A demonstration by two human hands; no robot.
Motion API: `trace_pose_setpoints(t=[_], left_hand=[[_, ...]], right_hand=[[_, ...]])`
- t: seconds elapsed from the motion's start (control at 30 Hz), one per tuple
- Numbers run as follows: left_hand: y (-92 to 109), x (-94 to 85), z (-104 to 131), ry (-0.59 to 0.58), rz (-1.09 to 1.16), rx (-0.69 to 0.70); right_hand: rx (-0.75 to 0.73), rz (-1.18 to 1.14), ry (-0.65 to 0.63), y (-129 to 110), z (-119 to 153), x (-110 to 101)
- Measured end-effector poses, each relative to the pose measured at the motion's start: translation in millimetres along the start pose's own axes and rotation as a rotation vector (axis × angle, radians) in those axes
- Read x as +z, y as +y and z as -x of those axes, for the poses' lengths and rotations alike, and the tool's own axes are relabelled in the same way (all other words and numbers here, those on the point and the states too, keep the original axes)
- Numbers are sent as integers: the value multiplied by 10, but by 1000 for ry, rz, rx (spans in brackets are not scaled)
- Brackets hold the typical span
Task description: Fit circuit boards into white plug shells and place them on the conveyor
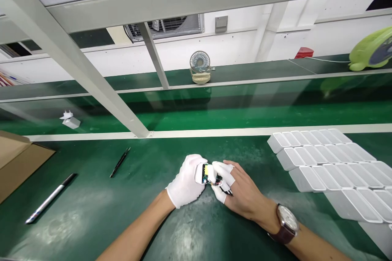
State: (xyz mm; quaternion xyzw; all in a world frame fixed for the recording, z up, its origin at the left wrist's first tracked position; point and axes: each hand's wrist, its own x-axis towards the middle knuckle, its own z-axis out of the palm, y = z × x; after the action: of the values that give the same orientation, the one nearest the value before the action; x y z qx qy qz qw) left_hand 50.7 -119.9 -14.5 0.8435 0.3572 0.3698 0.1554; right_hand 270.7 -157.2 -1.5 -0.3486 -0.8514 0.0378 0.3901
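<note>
Above the green bench, my left hand (187, 181) in a white glove is closed around the white housing of a power adapter (199, 173). A circuit board (205, 174) with a yellow-topped part shows at the housing's open side. My right hand (229, 179), with white covers on its fingers, grips the adapter's white plug piece (225, 187) from the right. Thin wires show between the plug piece and the board. My fingers partly hide both pieces, so I cannot tell whether they touch.
Rows of white plastic trays (324, 157) stand to the right. Left of my hands lie black tweezers (120, 163), a marker pen (50, 198) and an open cardboard box (23, 165). Farther back are a white plug adapter (71, 121), a slanting metal post (101, 77) and a small fan (200, 67).
</note>
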Motion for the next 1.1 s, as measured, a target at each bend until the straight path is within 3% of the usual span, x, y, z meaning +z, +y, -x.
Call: trace_pose_setpoints(t=[0.43,0.83,1.1], left_hand=[[-8,23,-25,5,-1,-6],[34,31,-53,27,-12,-6],[27,31,-37,17,-20,-14]], right_hand=[[12,1,9,10,-7,-11],[-3,15,-68,43,96,22],[-1,4,-36,24,54,6]])
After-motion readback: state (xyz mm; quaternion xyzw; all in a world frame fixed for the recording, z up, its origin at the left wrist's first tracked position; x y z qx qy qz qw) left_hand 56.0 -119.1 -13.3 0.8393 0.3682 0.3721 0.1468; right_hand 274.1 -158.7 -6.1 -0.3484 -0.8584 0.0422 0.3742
